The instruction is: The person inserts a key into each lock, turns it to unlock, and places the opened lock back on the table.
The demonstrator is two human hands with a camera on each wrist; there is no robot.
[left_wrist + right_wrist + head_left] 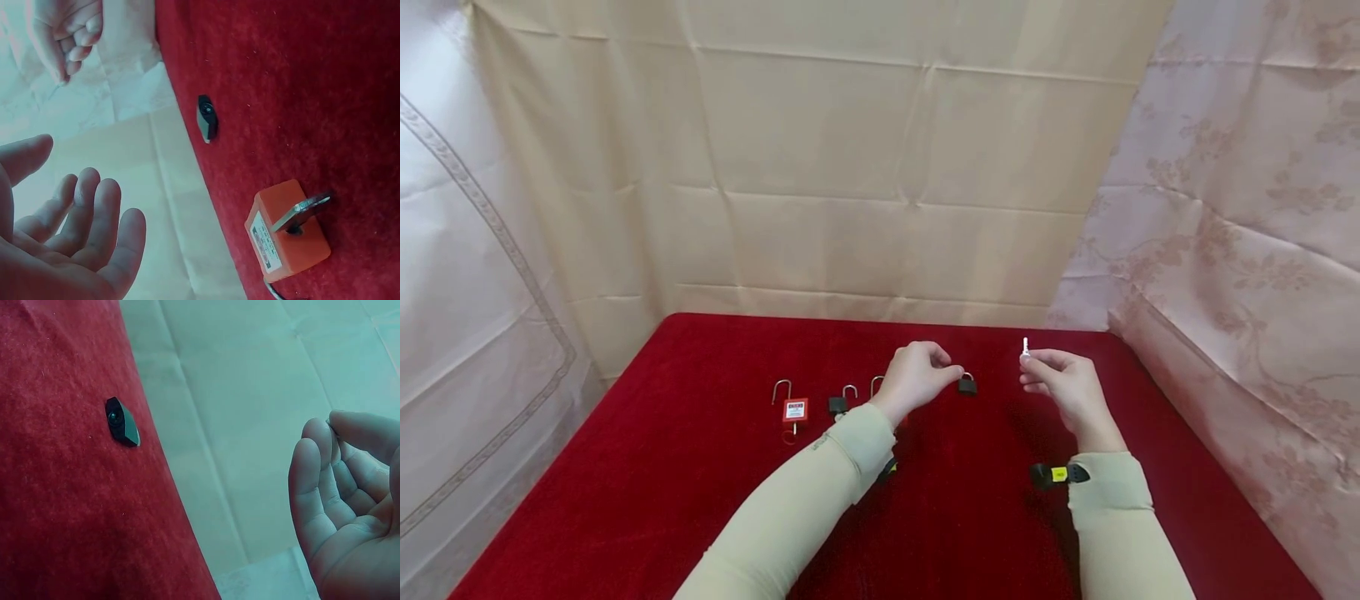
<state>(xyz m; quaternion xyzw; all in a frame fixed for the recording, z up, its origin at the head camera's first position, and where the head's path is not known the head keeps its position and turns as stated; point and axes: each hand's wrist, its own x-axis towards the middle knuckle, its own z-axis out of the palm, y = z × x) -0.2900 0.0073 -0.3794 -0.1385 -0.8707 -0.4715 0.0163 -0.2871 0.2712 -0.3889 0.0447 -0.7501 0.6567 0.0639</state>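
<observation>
My right hand (1067, 387) pinches a small silvery key (1026, 344) between thumb and fingertips, its tip pointing up above the table. In the right wrist view the fingers (306, 469) hide most of the key. My left hand (919, 377) hovers over the table, just left of a small black padlock (967, 387). Seen from the left wrist, its thumb and fingers (103, 219) stand apart with nothing between them. The black padlock (206, 119) lies by itself on the red cloth, its keyhole showing in both wrist views.
Left of my hands lie a red padlock (795, 411) with a key in it and another black padlock (837, 405), both with raised shackles. A second red padlock (290, 231), key inserted, is mostly hidden behind my left wrist. Cloth-covered walls (880, 250) surround the table.
</observation>
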